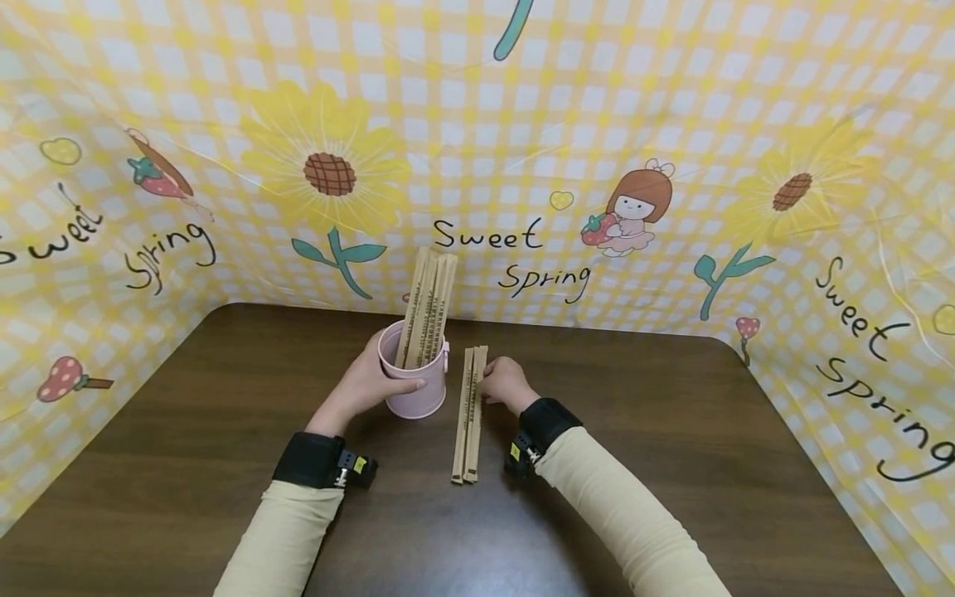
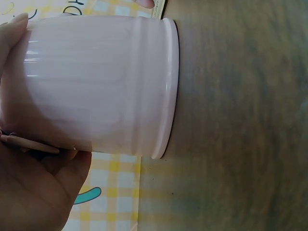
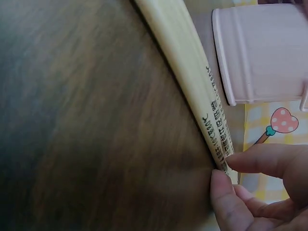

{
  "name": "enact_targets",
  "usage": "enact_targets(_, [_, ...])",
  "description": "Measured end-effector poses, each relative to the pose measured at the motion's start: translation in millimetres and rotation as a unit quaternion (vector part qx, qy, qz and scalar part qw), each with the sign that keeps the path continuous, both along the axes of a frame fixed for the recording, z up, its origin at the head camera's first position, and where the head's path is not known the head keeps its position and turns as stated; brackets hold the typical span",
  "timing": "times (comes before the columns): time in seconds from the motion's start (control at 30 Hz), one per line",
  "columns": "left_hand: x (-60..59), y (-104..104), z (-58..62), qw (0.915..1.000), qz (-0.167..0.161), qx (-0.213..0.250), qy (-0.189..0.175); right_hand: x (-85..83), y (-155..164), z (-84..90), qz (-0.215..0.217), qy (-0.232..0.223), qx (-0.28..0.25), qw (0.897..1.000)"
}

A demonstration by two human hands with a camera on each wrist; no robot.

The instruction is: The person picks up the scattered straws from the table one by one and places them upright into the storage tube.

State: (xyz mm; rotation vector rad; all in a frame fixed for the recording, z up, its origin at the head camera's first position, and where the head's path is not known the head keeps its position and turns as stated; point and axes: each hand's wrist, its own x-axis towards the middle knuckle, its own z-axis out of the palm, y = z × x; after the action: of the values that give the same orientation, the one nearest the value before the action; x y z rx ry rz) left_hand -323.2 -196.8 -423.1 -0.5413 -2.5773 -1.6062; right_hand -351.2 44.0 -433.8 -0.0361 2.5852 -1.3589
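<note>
My left hand grips a pink bucket from its left side, thumb across the front. Several paper-wrapped pairs of chopsticks lean upright in it, their upper ends well above the rim. Right of the bucket, two more paper-wrapped chopstick pairs lie side by side on the table, lengthwise away from me. My right hand pinches the right-hand pair near its far half. In the right wrist view, thumb and index finger meet at the edge of the printed wrapper. The bucket's base sits at the tabletop.
The dark brown wooden table has rounded far corners. A yellow-and-white checked cloth printed with flowers and lettering hangs behind it and along both sides. Black wrist straps with small cameras sit on both forearms, close over the table.
</note>
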Motion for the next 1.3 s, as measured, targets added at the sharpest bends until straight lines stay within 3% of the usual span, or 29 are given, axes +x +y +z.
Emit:
enact_targets(0.27, [-1.6, -0.2, -0.3, 1.0000, -0.001, -0.004, 0.003, 1.5, -6.7, -0.6, -0.002, 0.031, 0.067, 0.997])
enact_targets(0.43, [-0.7, 0.2, -0.3, 1.0000, 0.003, -0.004, 0.004, 0.8, -7.4, -0.7, -0.007, 0.030, 0.072, 0.997])
enact_targets(0.73, [-0.5, 0.6, -1.2, 1.0000, 0.001, 0.002, 0.009, 1.6, -0.3, 1.0, -0.029, -0.025, -0.048, 0.998])
enact_targets(1.07, [-0.9, 0.6, 0.2, 1.0000, -0.001, 0.000, 0.008, 5.1, 11.7, 4.0, -0.029, -0.072, -0.157, 0.985])
enact_targets(1.3, [-0.3, -1.3, -2.9, 0.9999, 0.007, -0.010, 0.000, 4.7, 18.2, 0.6, -0.032, -0.077, -0.192, 0.978])
